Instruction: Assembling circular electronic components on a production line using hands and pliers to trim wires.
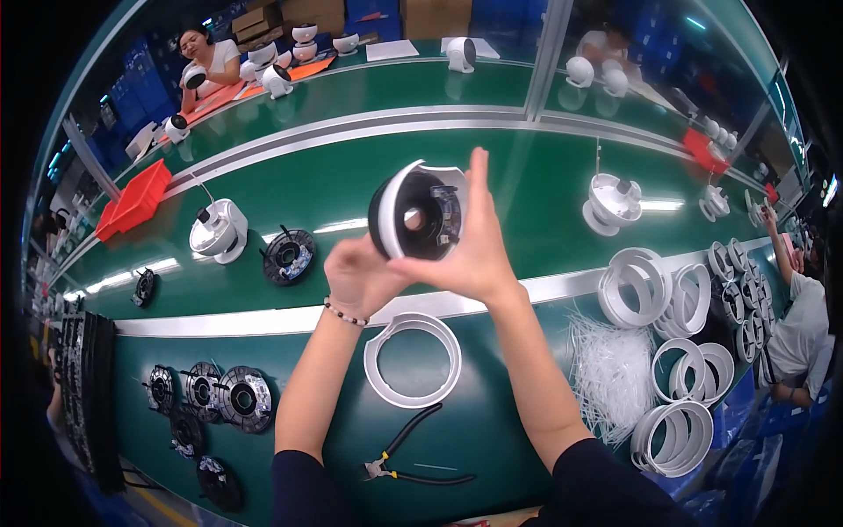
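In front of me, above the belt, is a round housing with a white ring-shaped shell (415, 204), a black inside and a blue circuit board (448, 215). My right hand (481, 241) grips it from the right, fingers stretched up along its side and thumb under its lower rim. The fingers of my left hand (358, 272) are curled at the lower left of the housing, partly hidden and a little blurred. Below my hands a loose white ring (373, 373) lies on the bench. Nearer me are opened side cutters (378, 468) with black handles and a thin white strip (436, 467).
Black discs with circuit boards (243, 400) lie at left. White rings (672, 439) and a heap of clear strips (610, 378) are at right. The green belt carries a black disc (288, 256) and white units (219, 233). A red tray (133, 202) stands far left; people work beyond.
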The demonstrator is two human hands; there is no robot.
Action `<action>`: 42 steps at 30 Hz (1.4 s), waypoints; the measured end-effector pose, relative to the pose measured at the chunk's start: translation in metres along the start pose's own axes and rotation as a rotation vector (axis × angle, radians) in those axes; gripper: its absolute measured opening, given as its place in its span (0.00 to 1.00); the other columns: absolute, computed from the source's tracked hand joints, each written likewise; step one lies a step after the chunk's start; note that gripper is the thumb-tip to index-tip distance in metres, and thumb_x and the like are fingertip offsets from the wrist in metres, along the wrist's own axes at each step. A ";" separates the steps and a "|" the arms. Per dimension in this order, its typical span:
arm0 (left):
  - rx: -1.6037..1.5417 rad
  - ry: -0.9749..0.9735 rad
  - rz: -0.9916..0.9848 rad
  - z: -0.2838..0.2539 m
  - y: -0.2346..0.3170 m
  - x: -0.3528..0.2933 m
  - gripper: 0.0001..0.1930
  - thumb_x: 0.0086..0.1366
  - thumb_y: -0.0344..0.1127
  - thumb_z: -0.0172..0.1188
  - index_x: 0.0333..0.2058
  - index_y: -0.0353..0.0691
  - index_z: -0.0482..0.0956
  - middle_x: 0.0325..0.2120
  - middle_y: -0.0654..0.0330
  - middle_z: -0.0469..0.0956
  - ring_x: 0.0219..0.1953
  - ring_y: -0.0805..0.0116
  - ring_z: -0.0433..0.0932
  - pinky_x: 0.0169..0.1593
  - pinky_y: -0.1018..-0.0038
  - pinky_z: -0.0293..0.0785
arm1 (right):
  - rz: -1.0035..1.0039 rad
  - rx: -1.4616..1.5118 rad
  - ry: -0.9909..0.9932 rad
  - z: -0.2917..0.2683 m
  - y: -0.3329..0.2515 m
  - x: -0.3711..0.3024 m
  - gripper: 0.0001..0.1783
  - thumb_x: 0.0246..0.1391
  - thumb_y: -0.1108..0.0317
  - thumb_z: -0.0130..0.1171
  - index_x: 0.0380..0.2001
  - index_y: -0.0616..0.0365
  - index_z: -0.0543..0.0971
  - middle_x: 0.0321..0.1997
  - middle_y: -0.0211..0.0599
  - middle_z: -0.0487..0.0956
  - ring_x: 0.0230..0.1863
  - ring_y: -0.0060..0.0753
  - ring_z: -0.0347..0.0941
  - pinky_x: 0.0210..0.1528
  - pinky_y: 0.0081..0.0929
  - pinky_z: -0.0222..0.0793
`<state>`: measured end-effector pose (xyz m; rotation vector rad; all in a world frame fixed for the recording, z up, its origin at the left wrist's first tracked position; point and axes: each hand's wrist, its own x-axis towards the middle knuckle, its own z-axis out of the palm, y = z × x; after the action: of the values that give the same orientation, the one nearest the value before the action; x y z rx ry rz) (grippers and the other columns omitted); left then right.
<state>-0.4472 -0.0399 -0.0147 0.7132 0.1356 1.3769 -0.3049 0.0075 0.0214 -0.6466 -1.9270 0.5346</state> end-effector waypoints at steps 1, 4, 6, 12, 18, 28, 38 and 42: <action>-0.139 0.018 -0.010 0.000 -0.002 0.001 0.34 0.56 0.55 0.43 0.55 0.36 0.53 0.53 0.50 0.58 0.56 0.54 0.57 0.59 0.60 0.51 | -0.098 -0.017 -0.023 -0.002 -0.002 -0.002 0.71 0.18 0.55 0.74 0.56 0.73 0.36 0.50 0.53 0.61 0.53 0.46 0.58 0.56 0.35 0.53; -0.023 0.162 0.082 0.001 -0.007 0.013 0.32 0.60 0.59 0.35 0.48 0.36 0.65 0.44 0.53 0.69 0.45 0.62 0.70 0.49 0.68 0.67 | -0.076 -0.163 -0.195 0.000 -0.012 -0.008 0.74 0.14 0.47 0.73 0.56 0.74 0.37 0.59 0.66 0.44 0.62 0.61 0.39 0.60 0.43 0.42; 0.031 0.237 0.080 0.003 -0.010 0.014 0.30 0.60 0.59 0.34 0.45 0.37 0.68 0.40 0.55 0.72 0.41 0.65 0.72 0.46 0.71 0.69 | -0.001 -0.157 -0.252 0.001 -0.011 -0.010 0.73 0.14 0.46 0.72 0.56 0.75 0.39 0.59 0.67 0.44 0.62 0.62 0.37 0.61 0.44 0.41; -0.024 0.206 0.079 0.002 -0.015 0.012 0.30 0.60 0.58 0.34 0.47 0.38 0.66 0.43 0.54 0.70 0.44 0.63 0.70 0.49 0.68 0.67 | 0.041 -0.196 -0.225 0.002 -0.010 -0.011 0.69 0.15 0.44 0.71 0.54 0.77 0.45 0.57 0.67 0.50 0.59 0.60 0.47 0.59 0.42 0.46; -0.041 0.289 0.021 0.012 -0.016 0.013 0.32 0.60 0.61 0.29 0.48 0.40 0.64 0.42 0.54 0.70 0.44 0.63 0.71 0.49 0.67 0.69 | 0.065 -0.257 -0.206 0.001 -0.010 -0.013 0.68 0.15 0.44 0.71 0.53 0.78 0.48 0.56 0.66 0.53 0.57 0.58 0.51 0.58 0.41 0.48; -0.054 0.277 -0.032 0.017 -0.010 0.012 0.29 0.60 0.58 0.35 0.42 0.37 0.70 0.38 0.53 0.73 0.38 0.63 0.74 0.43 0.67 0.72 | 0.006 -0.081 -0.361 -0.010 0.000 -0.010 0.64 0.16 0.47 0.70 0.54 0.74 0.50 0.52 0.57 0.60 0.54 0.53 0.55 0.56 0.40 0.51; 0.160 0.490 -0.028 -0.016 0.001 0.078 0.19 0.56 0.42 0.40 0.39 0.35 0.67 0.37 0.51 0.72 0.41 0.59 0.72 0.48 0.62 0.67 | 0.069 -0.343 0.000 -0.008 0.017 -0.040 0.57 0.34 0.50 0.63 0.57 0.70 0.41 0.61 0.62 0.42 0.62 0.62 0.39 0.58 0.49 0.39; 0.282 0.635 -0.286 -0.086 -0.020 0.092 0.14 0.60 0.37 0.39 0.41 0.33 0.62 0.42 0.49 0.68 0.45 0.57 0.69 0.51 0.55 0.64 | -0.030 -0.244 -0.232 -0.007 -0.006 -0.071 0.42 0.36 0.60 0.63 0.52 0.70 0.56 0.58 0.58 0.54 0.54 0.56 0.56 0.54 0.38 0.54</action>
<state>-0.4519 0.0778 -0.0645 0.4390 0.9146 1.2754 -0.2734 -0.0419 -0.0198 -0.7349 -2.2396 0.3714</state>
